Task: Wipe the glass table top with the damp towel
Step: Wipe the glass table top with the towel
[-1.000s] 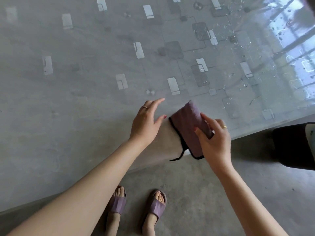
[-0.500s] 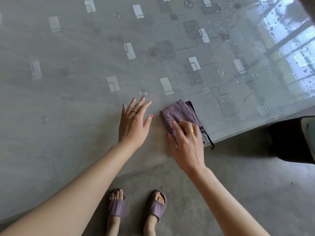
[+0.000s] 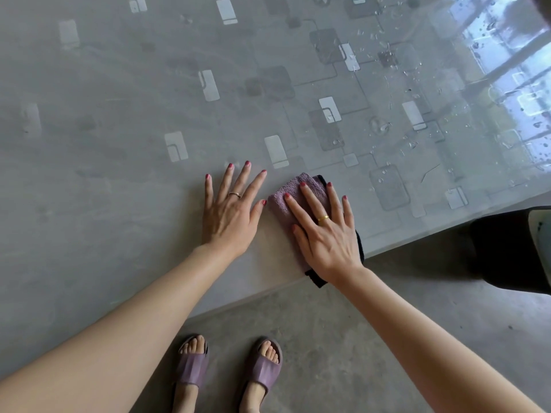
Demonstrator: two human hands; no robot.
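The glass table top (image 3: pixel 119 114) fills the upper view, printed with pale and dark squares. A folded purple towel (image 3: pixel 307 186) with a black edge lies flat near the table's front edge. My right hand (image 3: pixel 325 231) rests spread on top of the towel, fingers flat, pressing it to the glass. My left hand (image 3: pixel 231 213) lies flat on the bare glass just left of the towel, fingers apart, holding nothing. Water drops (image 3: pixel 384 126) speckle the glass to the upper right.
The table's front edge (image 3: pixel 417 242) runs diagonally from lower left to right. Below it is a grey concrete floor (image 3: pixel 357 338) with my feet in purple slippers (image 3: pixel 262 371). A dark object (image 3: pixel 507 248) stands at the right beside the table.
My right hand laid the towel down from a lifted hold and now presses it flat. My left hand spread flat on the glass beside it.
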